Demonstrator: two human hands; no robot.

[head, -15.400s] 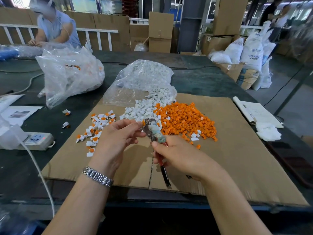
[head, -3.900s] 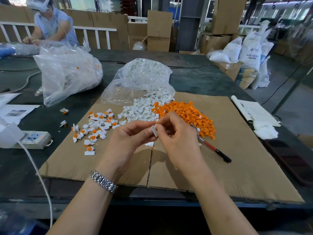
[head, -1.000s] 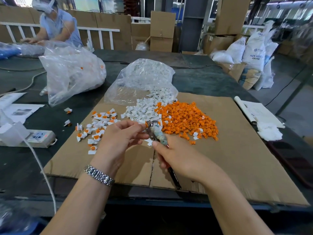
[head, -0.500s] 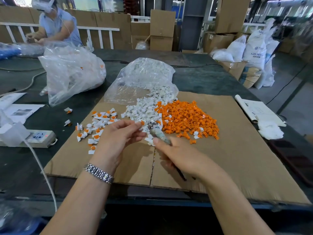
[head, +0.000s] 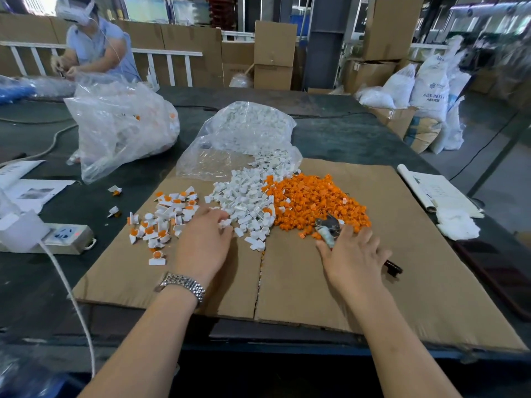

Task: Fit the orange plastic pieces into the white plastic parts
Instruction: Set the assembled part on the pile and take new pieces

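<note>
A heap of white plastic parts (head: 247, 196) lies mid-cardboard, touching a heap of orange pieces (head: 313, 199) on its right. To the left sits a loose group of fitted white-and-orange pieces (head: 166, 216). My left hand (head: 204, 242) lies palm down at the near-left edge of the white heap, its fingertips touching white parts. My right hand (head: 353, 254) lies with spread fingers over pliers (head: 327, 228) on the cardboard, at the near edge of the orange heap. The pliers' dark handle end sticks out past the hand on the right.
The cardboard sheet (head: 402, 268) covers a dark table. A clear bag of white parts (head: 247, 133) lies behind the heaps, with a larger bag (head: 120, 124) at far left. A power strip (head: 66, 237) and its cable sit left, papers (head: 442, 193) and a white cloth (head: 457, 225) right. Another person (head: 94, 47) works at the far left.
Both hands have parted and dropped to the cardboard. The left went to the white heap. The right carried the pliers right and down beside the orange heap and spread its fingers.
</note>
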